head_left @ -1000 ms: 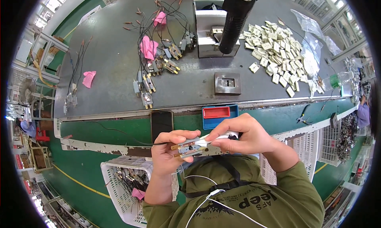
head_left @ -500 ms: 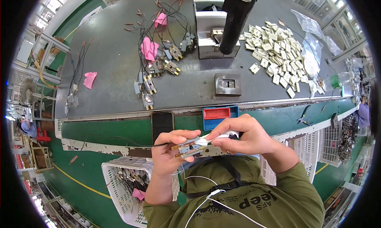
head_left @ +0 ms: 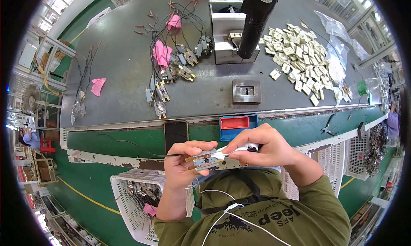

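Observation:
My left hand [head_left: 182, 167] grips a small metal switch part with brass terminals [head_left: 201, 162], held close to my chest below the bench edge. A thin black wire [head_left: 132, 146] trails left from it. My right hand [head_left: 265, 147] pinches a white handled tool [head_left: 233, 150] whose tip meets the part. Both hands touch at the part.
On the grey bench [head_left: 124, 96] lie wired switch assemblies with pink tags [head_left: 162, 53], a pile of cream plastic pieces [head_left: 299, 62], a grey metal block [head_left: 246, 91], a black cylinder press [head_left: 254, 23]. A red-and-blue tray [head_left: 238, 124], a dark phone [head_left: 176, 134] and a white basket [head_left: 132, 203] sit nearer.
Both hands stay together on the part. The right hand's fingers have shifted slightly on the white tool; nothing else moved.

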Tool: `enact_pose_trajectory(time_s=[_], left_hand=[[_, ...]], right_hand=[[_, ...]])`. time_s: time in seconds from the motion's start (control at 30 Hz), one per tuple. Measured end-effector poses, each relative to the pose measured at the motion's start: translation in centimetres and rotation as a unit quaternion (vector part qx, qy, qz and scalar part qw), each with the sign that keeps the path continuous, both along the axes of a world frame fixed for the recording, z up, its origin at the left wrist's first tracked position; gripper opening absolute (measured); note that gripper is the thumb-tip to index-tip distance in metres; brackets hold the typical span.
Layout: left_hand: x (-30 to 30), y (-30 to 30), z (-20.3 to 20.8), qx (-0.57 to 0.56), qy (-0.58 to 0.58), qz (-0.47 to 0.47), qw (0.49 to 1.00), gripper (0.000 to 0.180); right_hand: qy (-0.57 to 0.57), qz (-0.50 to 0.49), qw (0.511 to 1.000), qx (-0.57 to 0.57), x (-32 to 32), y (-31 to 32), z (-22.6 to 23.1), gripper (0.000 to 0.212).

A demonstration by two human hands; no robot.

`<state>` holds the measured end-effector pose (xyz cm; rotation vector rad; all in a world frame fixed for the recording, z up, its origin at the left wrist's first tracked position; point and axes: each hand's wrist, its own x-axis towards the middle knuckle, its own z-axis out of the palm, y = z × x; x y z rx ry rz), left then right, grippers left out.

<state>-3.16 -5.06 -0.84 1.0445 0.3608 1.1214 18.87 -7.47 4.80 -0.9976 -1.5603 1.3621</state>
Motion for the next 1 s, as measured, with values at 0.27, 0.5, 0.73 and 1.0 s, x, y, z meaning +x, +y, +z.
enact_pose_trajectory(time_s=[0.27, 0.5, 0.73, 1.0], left_hand=[[-0.1, 0.1, -0.1, 0.009, 0.004, 0.002, 1.0, 0.051], [0.0, 0.1, -0.2, 0.009, 0.003, -0.001, 1.0, 0.051], [-0.2, 0.3, -0.5, 0.026, -0.025, -0.031, 0.999, 0.047], [-0.2, 0.5, -0.7, 0.048, -0.009, 0.009, 0.999, 0.049]], right_hand=[[0.006, 0.011, 1.0, 0.007, 0.0, 0.1, 0.0, 0.011], [0.019, 0.008, 0.999, -0.029, 0.1, 0.0, 0.0, 0.011], [-0.004, 0.011, 1.0, -0.027, 0.3, 0.0, 0.4, 0.011], [-0.044, 0.005, 0.999, 0.032, 0.5, -0.4, -0.2, 0.013]])
